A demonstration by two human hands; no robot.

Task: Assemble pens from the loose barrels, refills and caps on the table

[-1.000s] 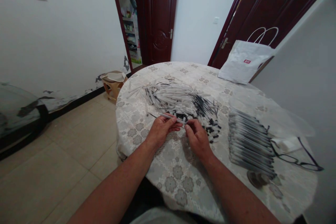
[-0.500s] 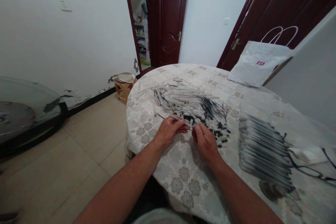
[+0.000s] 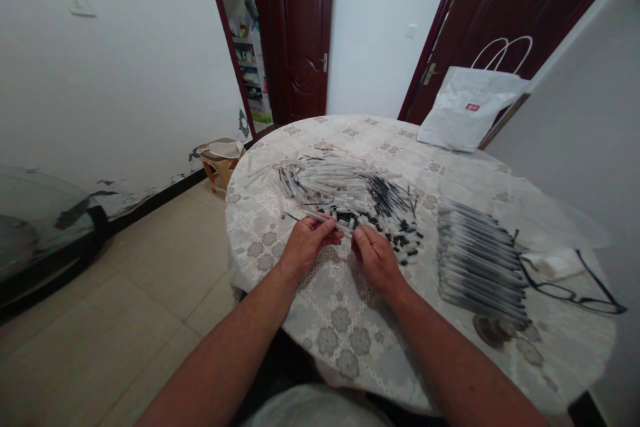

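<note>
A pale grey pen (image 3: 319,216) is held slantwise near the table's front, between the fingers of my left hand (image 3: 304,243). My right hand (image 3: 379,259) is closed at the pen's near end, fingertips pinched there; whether a cap is in them is hidden. Just beyond the hands lie loose black and pale pen caps (image 3: 406,240). Behind those is a heap of whitish pen barrels (image 3: 330,177), with a bunch of thin dark refills (image 3: 386,195) on its right side. Pens with dark insides (image 3: 477,260) lie in a neat row to the right of my right hand.
A flowered tablecloth (image 3: 345,327) covers the round table. Black-framed glasses (image 3: 555,291) and a small round object (image 3: 493,330) lie at the right. A white paper bag (image 3: 467,110) stands at the back right. A stool (image 3: 220,163) is on the floor to the left.
The camera view has turned slightly, so the table and everything on it sit farther left and a little higher. Both hands keep nearly the same hold on the pen.
</note>
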